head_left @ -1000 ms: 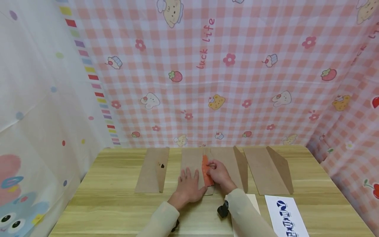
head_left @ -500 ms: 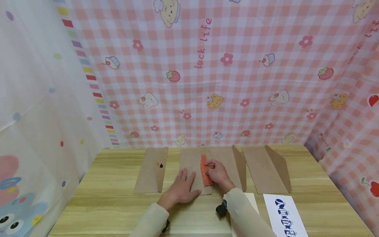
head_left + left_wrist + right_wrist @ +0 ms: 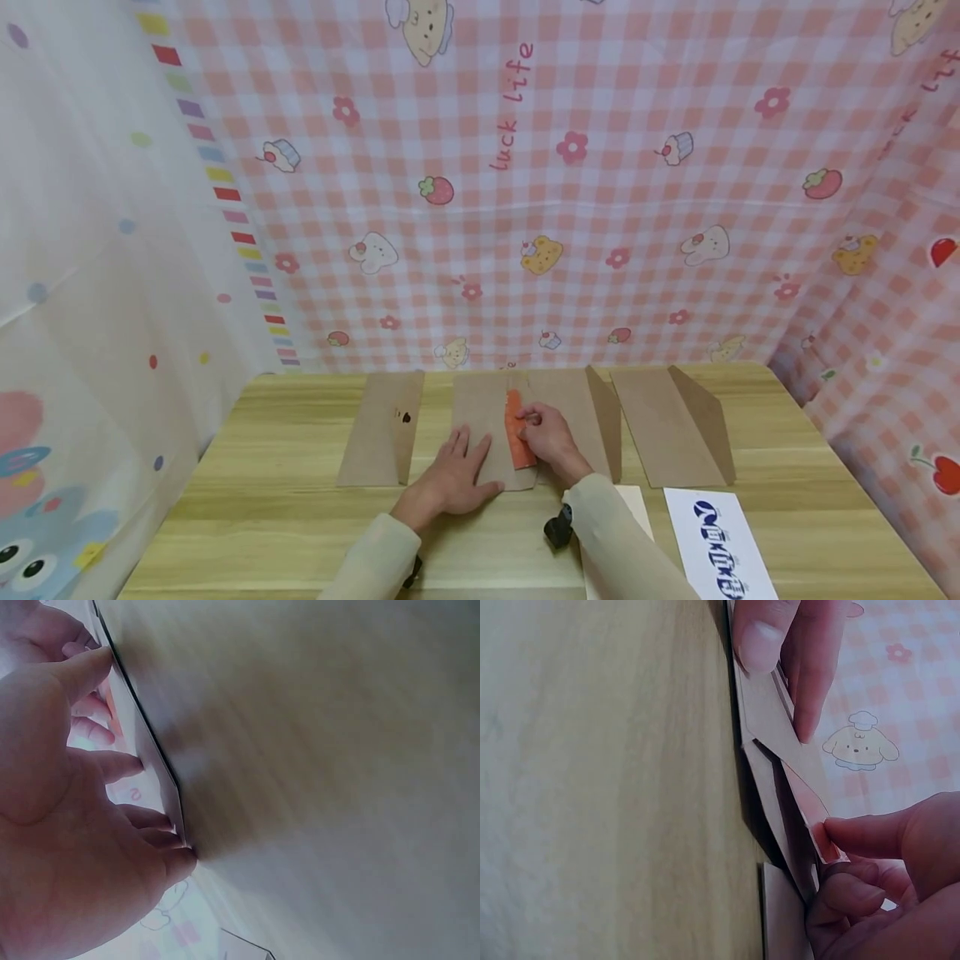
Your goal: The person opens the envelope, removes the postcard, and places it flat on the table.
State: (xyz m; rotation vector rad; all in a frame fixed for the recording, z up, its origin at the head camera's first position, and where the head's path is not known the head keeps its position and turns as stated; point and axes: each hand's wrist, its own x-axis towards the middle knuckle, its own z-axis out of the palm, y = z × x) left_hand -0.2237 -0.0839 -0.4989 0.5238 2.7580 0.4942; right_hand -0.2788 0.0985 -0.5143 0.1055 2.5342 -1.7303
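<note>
A brown kraft-paper envelope (image 3: 478, 400) lies at the middle of the table with its flap to the right. An orange slip of paper (image 3: 517, 437) lies lengthwise along its flap side. My right hand (image 3: 553, 437) pinches the slip between thumb and curled fingers. In the right wrist view the flap (image 3: 784, 817) stands slightly raised, and the orange paper shows beside it, under the thumb. My left hand (image 3: 453, 479) rests on the lower left part of the envelope, fingers spread and thumb near its bottom edge. How far the slip reaches inside is hidden.
Another envelope (image 3: 369, 437) with a black mark on its flap lies left. Two more envelopes, the near one (image 3: 561, 396) and the far one (image 3: 652, 421), lie right with flaps raised. A blue-printed white sheet (image 3: 705, 558) and cream sheet (image 3: 637, 502) lie in front.
My left hand has slid a little left on the envelope, its thumb moving away from the flap side. The right hand keeps its pinch on the orange slip. The head view has shifted slightly.
</note>
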